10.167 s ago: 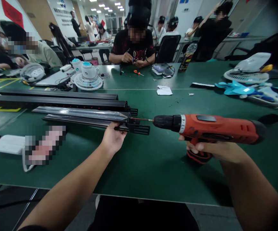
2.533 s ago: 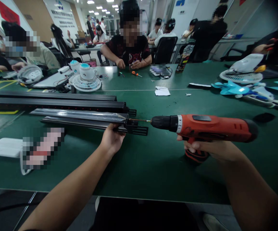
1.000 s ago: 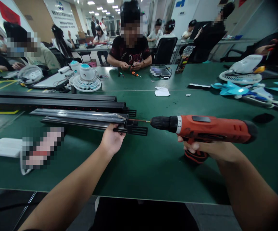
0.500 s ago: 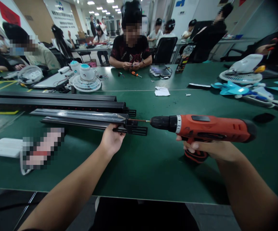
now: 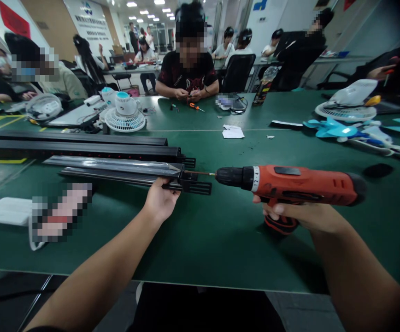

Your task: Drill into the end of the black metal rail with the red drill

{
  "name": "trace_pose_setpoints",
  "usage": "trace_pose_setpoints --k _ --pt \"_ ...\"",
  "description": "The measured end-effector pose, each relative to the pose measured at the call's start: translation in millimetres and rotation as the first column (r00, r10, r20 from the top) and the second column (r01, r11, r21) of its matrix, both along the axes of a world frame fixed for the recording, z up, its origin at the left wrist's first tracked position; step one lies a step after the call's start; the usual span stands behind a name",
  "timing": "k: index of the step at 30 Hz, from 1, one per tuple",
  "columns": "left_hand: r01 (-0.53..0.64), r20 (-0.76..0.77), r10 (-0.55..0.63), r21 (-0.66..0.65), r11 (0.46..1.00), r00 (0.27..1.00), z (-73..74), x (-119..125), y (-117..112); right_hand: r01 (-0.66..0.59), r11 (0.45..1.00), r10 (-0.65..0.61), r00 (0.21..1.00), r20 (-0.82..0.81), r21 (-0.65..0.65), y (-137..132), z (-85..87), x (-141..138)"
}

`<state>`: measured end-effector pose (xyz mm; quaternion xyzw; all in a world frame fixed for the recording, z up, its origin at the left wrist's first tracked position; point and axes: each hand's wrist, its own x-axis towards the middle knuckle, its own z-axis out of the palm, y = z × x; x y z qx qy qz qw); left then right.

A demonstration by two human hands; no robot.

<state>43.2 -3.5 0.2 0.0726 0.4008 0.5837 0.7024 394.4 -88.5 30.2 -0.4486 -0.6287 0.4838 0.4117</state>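
Black metal, long and straight-edged, makes up the rail (image 5: 124, 167) in the left hand (image 5: 161, 203), with glossy clear film (image 5: 117, 163) along its top face catching the light. Just below runs a dark grooved length (image 5: 117, 177); whether both are one piece I cannot tell. Right of the left hand the rail ends in a boxy dark block, from which a slotted black piece (image 5: 200, 187) sticks out. The left hand is closed on the rail near that end, palm upturned and fingers curling underneath, while most of the length stretches away leftward from it.

The right hand (image 5: 300, 216) is wrapped around the handle of an orange-red drill (image 5: 300, 184), which lies level above that grip. Its black chuck (image 5: 229, 176) points at the left hand, and a thin coppery bit (image 5: 197, 173) bridges the space to the rail's end; how deep it goes is hidden. Beyond the left hand, two more black rails (image 5: 82, 150) lie on the green table (image 5: 220, 244).

Compared with two and a half seconds ago, the chuck and the slotted piece both sit slightly nearer the left hand, which keeps the same hold. Across the table, another person's hands (image 5: 186, 94), apart then, are now together.
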Motion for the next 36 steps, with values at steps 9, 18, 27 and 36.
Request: trace_pose_setpoints --k 9,18,27,36 --pt "-0.026 0.004 0.026 -0.012 1.000 1.000 3.1 3.6 -0.3 -0.011 0.999 0.015 0.997 -0.079 0.048 0.7 -2.8 -0.7" --pt "0.020 0.013 -0.020 0.037 0.999 1.000 -9.7 -4.6 4.7 -0.026 0.999 0.029 0.996 -0.087 0.038 1.6 -1.8 1.0" --pt "-0.011 0.028 0.012 -0.016 1.000 1.000 -0.2 0.1 0.3 -0.026 0.999 0.027 0.997 -0.072 0.026 0.8 6.3 -3.1" --pt "0.025 0.018 -0.026 0.031 0.999 1.000 -8.3 -5.0 3.2 -0.005 0.998 0.008 0.999 -0.051 0.066 0.1 2.0 -0.5"
